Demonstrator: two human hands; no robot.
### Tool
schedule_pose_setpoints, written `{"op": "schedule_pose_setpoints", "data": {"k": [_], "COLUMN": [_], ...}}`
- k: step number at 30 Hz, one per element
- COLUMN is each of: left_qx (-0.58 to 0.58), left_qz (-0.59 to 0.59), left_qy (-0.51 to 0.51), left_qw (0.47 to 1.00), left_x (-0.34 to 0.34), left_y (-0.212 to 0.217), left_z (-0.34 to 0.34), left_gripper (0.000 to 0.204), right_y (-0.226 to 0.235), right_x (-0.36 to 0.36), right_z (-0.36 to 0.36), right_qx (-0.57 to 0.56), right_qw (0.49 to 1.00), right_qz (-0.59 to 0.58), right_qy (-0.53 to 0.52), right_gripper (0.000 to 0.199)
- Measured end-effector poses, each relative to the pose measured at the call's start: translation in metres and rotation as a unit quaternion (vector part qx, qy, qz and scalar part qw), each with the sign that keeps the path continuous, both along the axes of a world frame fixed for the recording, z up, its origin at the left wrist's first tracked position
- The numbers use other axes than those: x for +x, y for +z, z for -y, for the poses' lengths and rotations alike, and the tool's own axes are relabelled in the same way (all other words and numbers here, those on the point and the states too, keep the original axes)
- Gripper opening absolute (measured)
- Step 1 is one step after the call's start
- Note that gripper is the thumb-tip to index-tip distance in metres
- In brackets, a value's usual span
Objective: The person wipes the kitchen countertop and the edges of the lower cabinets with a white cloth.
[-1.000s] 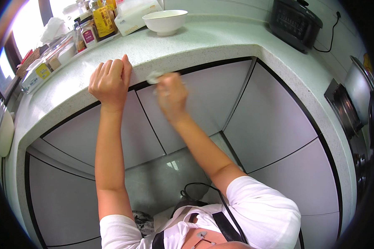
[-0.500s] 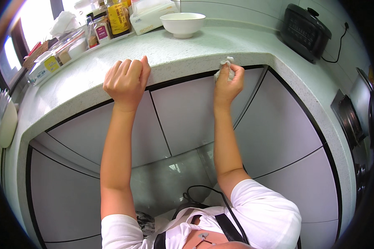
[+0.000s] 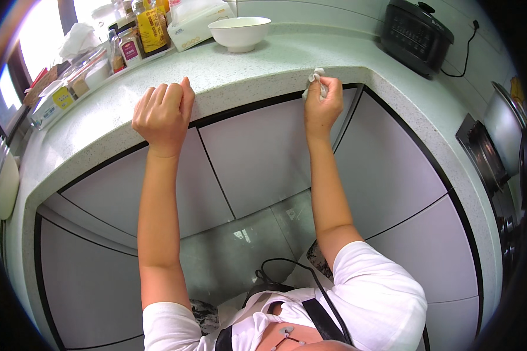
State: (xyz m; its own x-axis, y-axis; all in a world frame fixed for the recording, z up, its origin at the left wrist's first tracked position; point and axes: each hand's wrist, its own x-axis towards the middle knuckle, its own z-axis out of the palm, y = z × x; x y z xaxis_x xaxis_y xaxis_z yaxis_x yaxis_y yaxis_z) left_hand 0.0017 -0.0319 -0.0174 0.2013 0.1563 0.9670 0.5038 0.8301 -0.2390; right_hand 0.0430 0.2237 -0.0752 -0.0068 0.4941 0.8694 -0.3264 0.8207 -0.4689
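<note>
My left hand [image 3: 163, 117] is closed in a fist at the counter's front edge, thumb upright beside the curled fingers; nothing pokes out of it, and the palm side is hidden. Pinched between the thumb and fingers of my right hand [image 3: 324, 111] is a crumpled white tissue [image 3: 317, 77], its top sticking out above the fingertips. That hand is also at the front edge, to the right. A white bowl [image 3: 240, 34] stands upright on the counter [image 3: 216, 76], beyond and between my two hands. Left of the bowl is a tissue box [image 3: 200, 26].
Bottles and jars [image 3: 151, 29] stand in a tray at the far left, by clear containers [image 3: 85, 70]. A black electric cooker [image 3: 416, 38] is at the back right. Pans [image 3: 483, 146] sit on the right side, plates [image 3: 6, 181] on the left. Grey cabinets [image 3: 257, 152] lie below.
The view has turned slightly, so the counter items appear farther left. My right hand, holding the tissue, has moved a little rightward along the counter edge. My left fist keeps its place.
</note>
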Motion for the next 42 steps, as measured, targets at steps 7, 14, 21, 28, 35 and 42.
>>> {"op": "schedule_pose_setpoints", "data": {"k": [7,14,21,28,35,42], "left_qx": [-0.006,-0.012,0.007,0.004,0.03,0.148], "left_qz": [0.005,0.009,0.023,0.013,0.066,0.157], "left_qy": [0.004,0.009,0.005,-0.015,-0.12,-0.252], "left_qw": [1.0,1.0,1.0,1.0,0.99,0.943], "left_x": [0.001,0.001,0.005,0.006,0.004,0.014], "left_y": [0.002,0.002,0.002,0.003,0.004,0.002], "left_z": [-0.006,0.003,-0.001,-0.005,0.006,0.027], "left_gripper": [0.036,0.036,0.037,0.037,0.036,0.037], "right_y": [-0.004,0.003,0.01,0.01,0.024,0.051], "right_x": [-0.004,-0.003,-0.012,-0.013,0.001,-0.002], "right_z": [0.063,0.036,-0.059,0.045,0.099,0.013], "right_qx": [0.055,0.08,-0.067,0.062,0.208,0.161], "right_qw": [0.996,0.997,0.993,0.996,0.965,0.987], "right_qz": [-0.009,-0.004,-0.063,-0.045,0.021,0.006], "right_qy": [0.073,0.022,-0.075,0.033,0.16,0.018], "right_gripper": [0.012,0.015,0.015,0.009,0.009,0.013]}}
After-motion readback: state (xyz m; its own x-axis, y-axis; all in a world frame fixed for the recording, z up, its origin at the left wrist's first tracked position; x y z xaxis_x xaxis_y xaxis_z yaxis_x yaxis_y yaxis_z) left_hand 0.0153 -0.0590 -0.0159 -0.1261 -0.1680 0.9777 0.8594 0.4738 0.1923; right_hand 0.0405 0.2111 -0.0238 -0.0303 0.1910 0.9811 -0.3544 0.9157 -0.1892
